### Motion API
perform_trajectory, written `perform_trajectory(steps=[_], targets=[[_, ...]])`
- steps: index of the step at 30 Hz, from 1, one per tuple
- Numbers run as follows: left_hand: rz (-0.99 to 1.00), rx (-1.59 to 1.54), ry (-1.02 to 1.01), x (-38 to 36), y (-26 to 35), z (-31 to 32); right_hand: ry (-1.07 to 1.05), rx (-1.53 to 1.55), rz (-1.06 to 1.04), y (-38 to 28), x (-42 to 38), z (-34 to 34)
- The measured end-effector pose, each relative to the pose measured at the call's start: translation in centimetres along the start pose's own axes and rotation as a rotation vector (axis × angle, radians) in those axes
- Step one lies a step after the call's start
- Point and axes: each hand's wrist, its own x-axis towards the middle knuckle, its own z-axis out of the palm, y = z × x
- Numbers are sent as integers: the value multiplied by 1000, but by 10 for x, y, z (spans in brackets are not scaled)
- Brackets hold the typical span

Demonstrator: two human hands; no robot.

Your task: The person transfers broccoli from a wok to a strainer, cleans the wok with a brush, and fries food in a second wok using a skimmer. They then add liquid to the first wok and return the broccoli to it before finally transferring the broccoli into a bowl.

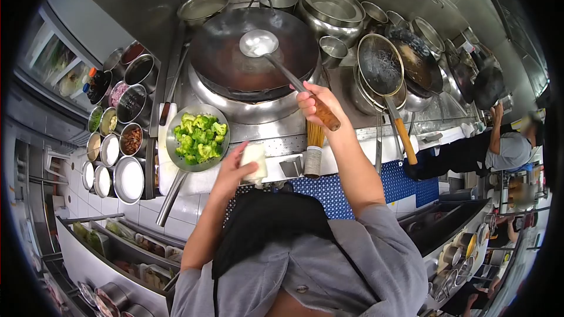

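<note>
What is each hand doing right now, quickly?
Left hand: closed on a folded white cloth.
Right hand: closed around the handle of a ladle, its bowl over the wok.

Shiny metal ladle, smooth wooden handle

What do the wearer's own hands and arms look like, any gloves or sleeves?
Left hand and right hand are bare: no gloves, and no watch or wristband visible. Short, loose grey sleeves leave the forearms uncovered. No markings seen on the sleeves.
</note>
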Motion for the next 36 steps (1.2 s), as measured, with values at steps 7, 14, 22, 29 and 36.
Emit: perform_trajectory(steps=[7,14,22,29,36], targets=[[63,-561,20,-45,20,-14,90,-15,-12,6,-1,11],[-41,-581,81,-53,19,-8,160,-123,-10,15,-6,26],[-78,-581,34,-49,25,0,181,-75,-71,15,-4,35],[-71,-559,-6,-51,34,3,269,-69,-111,21,3,35],[-41,-600,-36,-52,31,3,153,-49,-34,12,2,18]])
